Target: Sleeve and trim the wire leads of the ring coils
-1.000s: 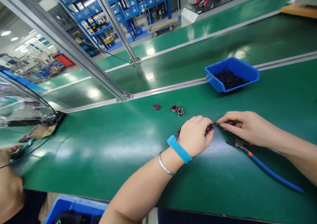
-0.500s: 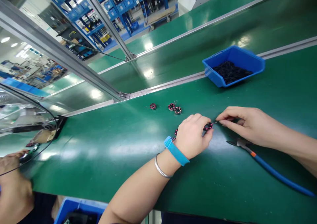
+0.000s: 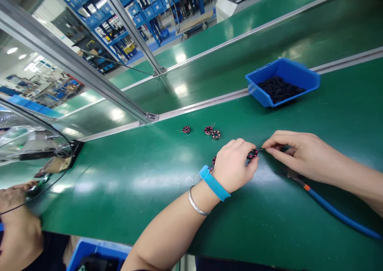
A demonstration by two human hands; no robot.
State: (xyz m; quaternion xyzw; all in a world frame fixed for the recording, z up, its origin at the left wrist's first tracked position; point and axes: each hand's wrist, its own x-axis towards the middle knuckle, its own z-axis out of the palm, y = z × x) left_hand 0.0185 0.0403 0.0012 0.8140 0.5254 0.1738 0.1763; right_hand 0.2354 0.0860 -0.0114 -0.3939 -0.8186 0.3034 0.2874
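Note:
Between thumb and fingers, my left hand [image 3: 235, 161] grips a small motor stator [image 3: 252, 154], a black ring with red-pink windings. My right hand [image 3: 295, 151] pinches the end of a thin wire [image 3: 260, 149] that runs out of the stator's right side. More stators lie partly hidden behind my left wrist. Further back on the green table [image 3: 143, 207] sit a pair of stators [image 3: 216, 135] touching each other and a single stator [image 3: 186, 129] to their left. Pliers with blue handles [image 3: 335, 211] lie under and in front of my right hand, their jaws partly covered by it.
A blue bin [image 3: 283, 81] of black, thin pieces stands at the back right by the metal rail. An aluminium post [image 3: 77, 59] slants up at the left. A co-worker's hand [image 3: 14, 199] works at the far left, near a black cable. Another blue bin [image 3: 95, 249] is below the table edge.
The camera view has shifted slightly. Both hands keep nearly the same hold on the stator and the wire; the wire shows a little more between them.

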